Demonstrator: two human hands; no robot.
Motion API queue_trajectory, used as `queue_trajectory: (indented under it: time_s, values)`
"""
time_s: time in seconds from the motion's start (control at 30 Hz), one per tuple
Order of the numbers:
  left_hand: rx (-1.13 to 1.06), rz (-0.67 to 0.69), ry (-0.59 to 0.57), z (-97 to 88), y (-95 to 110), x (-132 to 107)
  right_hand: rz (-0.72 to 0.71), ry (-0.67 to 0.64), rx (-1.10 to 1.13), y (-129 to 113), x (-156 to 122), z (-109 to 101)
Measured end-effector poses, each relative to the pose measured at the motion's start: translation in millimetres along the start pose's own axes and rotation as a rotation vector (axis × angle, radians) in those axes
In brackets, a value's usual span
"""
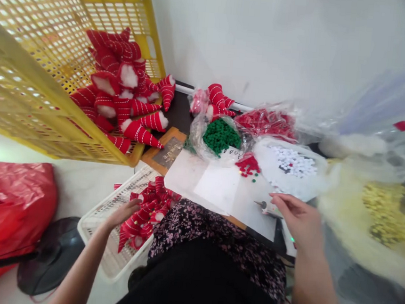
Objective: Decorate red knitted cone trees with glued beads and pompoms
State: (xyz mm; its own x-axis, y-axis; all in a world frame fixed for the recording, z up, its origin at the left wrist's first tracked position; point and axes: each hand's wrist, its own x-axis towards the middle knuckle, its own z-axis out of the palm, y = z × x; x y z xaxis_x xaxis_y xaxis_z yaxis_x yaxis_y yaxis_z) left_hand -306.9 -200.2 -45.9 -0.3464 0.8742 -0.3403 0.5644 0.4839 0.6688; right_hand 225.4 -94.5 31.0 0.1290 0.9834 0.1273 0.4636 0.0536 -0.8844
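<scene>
At the lower left, my left hand (pixel 123 213) reaches over a white basket (pixel 91 244) with its fingers stretched out and nothing in them. Under and beside it in the basket lie red stuffed cones (pixel 143 213) with white stitched lines; a few carry small coloured dots. My right hand (pixel 301 222) is at the right of the worktop, thumb and fingers pinched together. Anything between those fingertips is too small to make out. A glue gun (pixel 271 209) lies just beneath them, nozzle pointing left, partly hidden by the hand. White paper sheets (pixel 217 184) cover the worktop's front.
A yellow crate (pixel 152 34) on its side holds more red cones (pixel 124 76). Along the wall stand bags of green pompoms (pixel 221 135), white pompoms (pixel 295 162) and yellow pieces (pixel 389 211). Loose red pompoms (pixel 248 165) lie near the paper. A black round base (pixel 51 257) stands on the floor.
</scene>
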Motion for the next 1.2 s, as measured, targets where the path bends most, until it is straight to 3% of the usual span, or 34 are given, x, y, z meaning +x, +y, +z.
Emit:
queue_trajectory:
  time_s: [0.07,0.13,0.2,0.27,0.37,0.4,0.53,0.6,0.7,0.83,0.9,1.03,1.2]
  values:
    - [0.113,-0.100,0.096,-5.1,-7.9,10.7,0.006,0.025,-0.066,5.2,-5.3,-2.7]
    - [0.089,-0.052,0.121,-1.8,3.1,18.0,0.006,0.049,-0.196,10.8,-9.7,-9.5]
    - [-0.025,0.133,0.132,6.7,29.3,22.8,0.026,0.068,-0.363,18.9,-14.1,-20.5]
    - [-0.057,0.314,0.229,15.9,63.3,30.2,0.078,0.066,-0.494,29.5,-19.4,-32.6]
    - [0.132,0.557,0.494,21.3,113.0,56.3,0.162,0.022,-0.517,45.5,-29.6,-45.5]
    - [0.218,0.607,0.532,20.1,126.6,69.3,0.177,0.001,-0.497,50.0,-33.3,-47.5]
    - [0.448,0.625,0.431,6.6,161.4,122.9,0.221,-0.049,-0.422,66.3,-47.6,-45.6]
    - [0.469,0.635,0.353,-0.5,170.4,136.0,0.235,-0.030,-0.379,74.8,-53.4,-41.0]
    - [0.285,0.662,0.351,-6.8,181.7,125.1,0.255,0.040,-0.304,85.3,-58.9,-32.3]
    - [-0.255,0.717,0.497,-3.2,202.4,70.6,0.328,0.171,-0.206,84.4,-60.1,-20.1]
    - [-0.537,0.700,0.450,4.7,216.2,44.5,0.338,0.247,-0.117,78.2,-59.1,-14.7]
    - [-0.815,0.631,0.260,36.2,245.1,21.9,0.325,0.374,0.139,64.2,-55.4,-6.3]
    - [-0.843,0.582,0.016,102.1,270.2,31.7,0.325,0.433,0.427,48.1,-53.6,-3.3]
